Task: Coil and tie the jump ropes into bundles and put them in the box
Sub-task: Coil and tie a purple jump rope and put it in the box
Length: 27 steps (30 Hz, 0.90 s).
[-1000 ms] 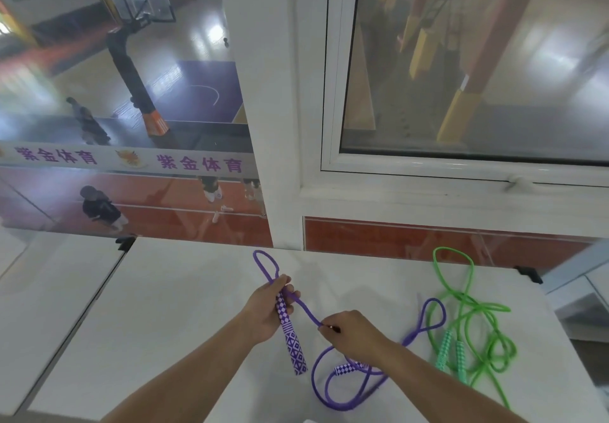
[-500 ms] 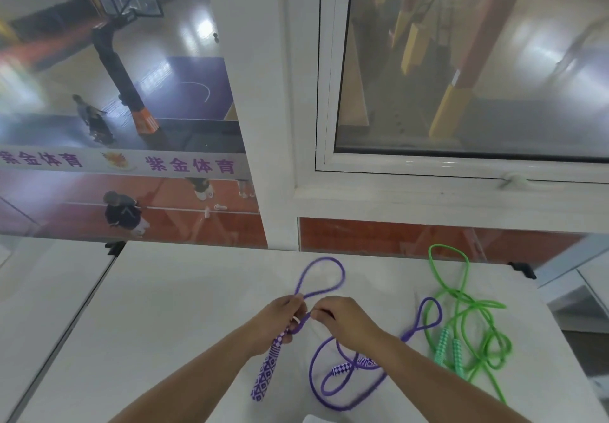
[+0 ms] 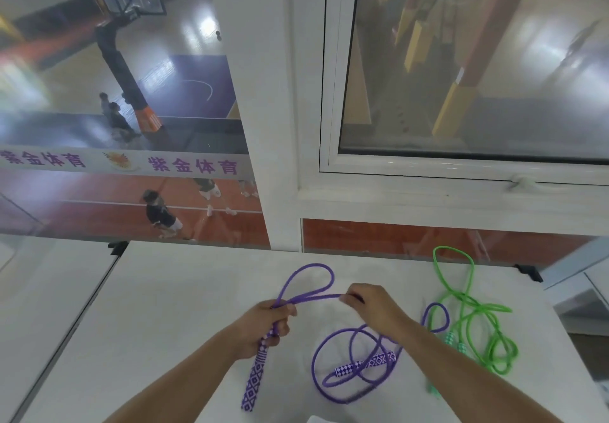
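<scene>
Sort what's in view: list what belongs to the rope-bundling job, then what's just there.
Job:
- purple jump rope with checkered handles
- tangled green jump rope
- left hand, gripping a purple handle
- right hand, pinching the purple cord

Just there:
- white tabletop
- white-framed window

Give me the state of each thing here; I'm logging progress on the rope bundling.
purple jump rope: partly coiled, untied, rest loose on the table
purple handle: gripped in left hand with one loop
second purple handle: lying on the table
right hand: fingers pinching the purple cord
green jump rope: loose, uncoiled, untouched
</scene>
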Tool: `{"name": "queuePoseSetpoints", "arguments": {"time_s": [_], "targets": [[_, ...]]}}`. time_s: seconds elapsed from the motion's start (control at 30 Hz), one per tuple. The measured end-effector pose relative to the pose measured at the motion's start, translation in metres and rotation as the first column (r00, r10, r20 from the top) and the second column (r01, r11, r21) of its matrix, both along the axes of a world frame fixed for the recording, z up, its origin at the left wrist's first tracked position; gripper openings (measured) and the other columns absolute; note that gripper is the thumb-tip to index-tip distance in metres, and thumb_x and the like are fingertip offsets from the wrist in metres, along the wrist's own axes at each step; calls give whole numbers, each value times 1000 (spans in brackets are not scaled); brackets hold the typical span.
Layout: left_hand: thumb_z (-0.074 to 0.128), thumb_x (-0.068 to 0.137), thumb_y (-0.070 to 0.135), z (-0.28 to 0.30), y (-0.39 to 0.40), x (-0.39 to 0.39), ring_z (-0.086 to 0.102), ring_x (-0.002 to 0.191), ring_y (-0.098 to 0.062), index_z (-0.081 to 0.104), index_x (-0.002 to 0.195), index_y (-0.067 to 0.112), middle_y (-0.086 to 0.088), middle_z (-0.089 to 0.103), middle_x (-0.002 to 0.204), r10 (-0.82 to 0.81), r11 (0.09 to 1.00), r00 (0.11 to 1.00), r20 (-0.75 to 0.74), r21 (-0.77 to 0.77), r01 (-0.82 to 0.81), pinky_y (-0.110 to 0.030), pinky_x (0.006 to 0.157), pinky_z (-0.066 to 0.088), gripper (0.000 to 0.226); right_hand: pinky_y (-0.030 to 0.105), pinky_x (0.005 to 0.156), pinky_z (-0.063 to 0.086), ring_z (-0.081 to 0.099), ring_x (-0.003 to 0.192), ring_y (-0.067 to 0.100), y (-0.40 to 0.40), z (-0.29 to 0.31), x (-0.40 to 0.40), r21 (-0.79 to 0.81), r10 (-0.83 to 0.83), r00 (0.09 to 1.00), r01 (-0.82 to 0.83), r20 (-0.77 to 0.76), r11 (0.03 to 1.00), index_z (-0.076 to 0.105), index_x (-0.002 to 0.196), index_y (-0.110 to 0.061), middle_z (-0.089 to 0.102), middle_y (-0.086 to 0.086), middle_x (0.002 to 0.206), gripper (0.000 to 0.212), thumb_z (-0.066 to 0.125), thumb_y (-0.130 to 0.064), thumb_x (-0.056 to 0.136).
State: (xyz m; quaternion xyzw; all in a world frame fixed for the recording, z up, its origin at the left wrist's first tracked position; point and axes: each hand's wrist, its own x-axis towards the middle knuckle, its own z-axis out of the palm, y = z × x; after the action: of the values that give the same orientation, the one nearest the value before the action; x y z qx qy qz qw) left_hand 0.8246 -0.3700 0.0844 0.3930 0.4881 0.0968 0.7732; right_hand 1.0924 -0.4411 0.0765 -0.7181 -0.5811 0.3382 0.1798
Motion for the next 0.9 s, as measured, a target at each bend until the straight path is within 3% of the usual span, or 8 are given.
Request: {"name": "queuePoseSetpoints", "arguments": {"time_s": [0.13, 0.23, 0.4, 0.53, 0.63, 0.7, 0.77, 0.9], "targets": [[51, 102, 11, -4, 25, -25, 37, 47, -12, 57, 98, 1, -2, 36, 58, 338, 941, 941, 14, -26, -338, -18, 34, 21, 12, 38, 70, 48, 59, 69, 17, -6, -8, 28, 18, -122, 992, 121, 45, 992, 62, 84, -16, 62, 1, 72, 28, 55, -37, 101], [50, 102, 13, -5, 28, -26, 40, 46, -13, 57, 101, 2, -3, 40, 59, 427, 904, 904, 13, -32, -426, -19, 34, 25, 13, 43, 69, 50, 55, 63, 14, -10, -17, 14, -50, -194, 981, 194, -5, 980, 59, 84, -27, 64, 0, 73, 23, 48, -33, 103], [46, 103, 19, -4, 15, -4, 39, 50, -15, 56, 108, 4, -5, 42, 62, 355, 933, 935, -23, -45, -356, -21, 38, 24, 18, 14, 53, 39, 53, 66, 10, -8, -4, -28, -113, -236, 957, 219, -168, 969, 61, 97, -29, 70, 0, 92, 21, 42, -28, 106], [47, 104, 21, 0, 5, 8, 53, 56, -21, 57, 116, 3, -11, 59, 71, 278, 960, 960, -28, -21, -279, -22, 42, 30, 24, 15, 55, 40, 49, 55, 4, -10, 3, -42, -215, -223, 919, 157, -326, 964, 69, 103, -30, 59, -10, 65, 25, 44, -36, 104], [49, 102, 16, 9, -3, 14, 69, 74, -27, 59, 115, 0, -17, 74, 95, 200, 979, 979, -46, -27, -201, -23, 43, 35, 23, 22, 54, 42, 50, 51, 11, -8, 7, -44, -302, -229, 869, 97, -439, 948, 70, 104, -14, 61, 1, 65, 24, 47, -22, 103], [47, 102, 13, 14, -7, 17, 72, 88, -32, 57, 119, 1, -20, 74, 108, 154, 987, 987, -37, -47, -155, -23, 41, 34, 23, 27, 53, 42, 50, 51, 14, -7, 7, -44, -342, -286, 815, 115, -504, 932, 68, 102, -6, 62, 5, 66, 20, 51, -17, 100], [44, 103, 11, 18, -10, 19, 72, 97, -37, 53, 124, 5, -21, 73, 110, 114, 991, 993, -35, -64, -116, -23, 41, 34, 24, 28, 50, 36, 42, 48, 14, -5, 8, -44, -368, -336, 792, 153, -509, 917, 68, 105, -9, 54, 4, 61, 22, 50, -21, 100], [42, 103, 17, 19, -14, 24, 73, 96, -36, 53, 114, 8, -19, 75, 106, 83, 994, 991, -101, -69, -90, -22, 43, 33, 18, 24, 49, 30, 33, 47, 11, -4, 12, -44, -351, -270, 872, 123, -409, 928, 69, 116, -20, 43, -3, 57, 28, 44, -28, 105]]}}
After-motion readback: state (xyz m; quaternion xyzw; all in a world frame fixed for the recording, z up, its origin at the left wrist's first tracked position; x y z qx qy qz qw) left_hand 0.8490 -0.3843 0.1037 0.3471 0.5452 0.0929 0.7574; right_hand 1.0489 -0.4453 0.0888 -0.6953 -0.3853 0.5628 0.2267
